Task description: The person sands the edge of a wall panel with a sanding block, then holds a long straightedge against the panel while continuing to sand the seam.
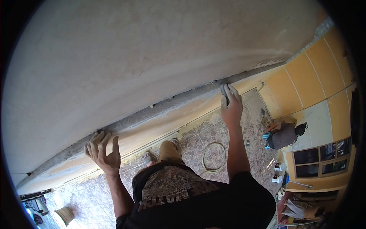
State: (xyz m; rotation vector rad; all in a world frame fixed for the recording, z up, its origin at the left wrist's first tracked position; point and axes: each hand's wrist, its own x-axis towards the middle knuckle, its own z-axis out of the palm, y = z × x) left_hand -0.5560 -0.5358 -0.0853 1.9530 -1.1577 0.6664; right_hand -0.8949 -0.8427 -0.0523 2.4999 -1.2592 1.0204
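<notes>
Both arms reach up to a rough grey cement strip (pixel 160 107) that runs along the joint below a smooth greyish surface (pixel 126 49). My left hand (pixel 102 152) is at the strip's left part, dusty, fingers apart and fingertips touching the cement, with nothing seen in it. Farther right, my right hand (pixel 231 103) has its fingers closed round a small dark grey lump (pixel 225 93), held against the strip's lower edge. What the lump is made of cannot be told.
Below lies a patterned tile floor (pixel 190 152) with a coiled hose (pixel 204 158). A bucket (pixel 64 216) stands at the lower left. A crouching person (pixel 284 135) is at the right, near white pails (pixel 277 178) and a window (pixel 322 156). Another person (pixel 301 210) is at the lower right.
</notes>
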